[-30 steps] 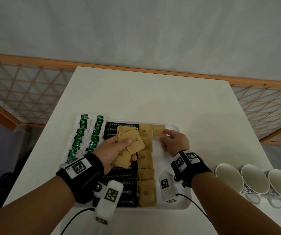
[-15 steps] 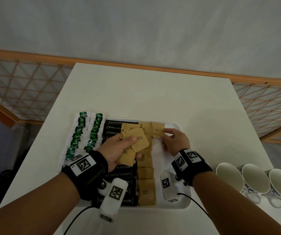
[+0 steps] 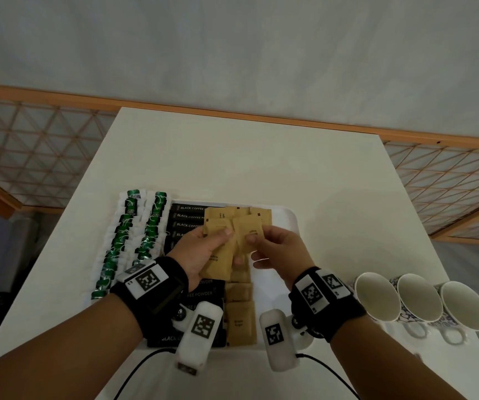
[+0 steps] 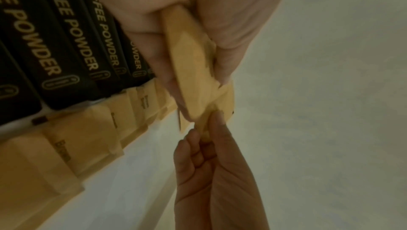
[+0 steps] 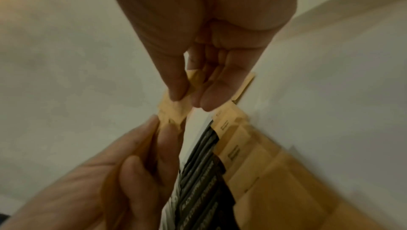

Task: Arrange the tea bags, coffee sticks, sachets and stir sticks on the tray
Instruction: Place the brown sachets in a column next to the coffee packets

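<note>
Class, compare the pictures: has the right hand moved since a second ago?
Yes. The right hand has left the tray's far right corner and come nearer and leftward, now pinching a brown sachet from the left hand.

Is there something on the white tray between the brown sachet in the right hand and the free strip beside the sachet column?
Nothing visible. The right hand pinches one brown paper sachet from the left hand's stack; the bare strip of the white plastic tray right of the column lies open below it.
</note>
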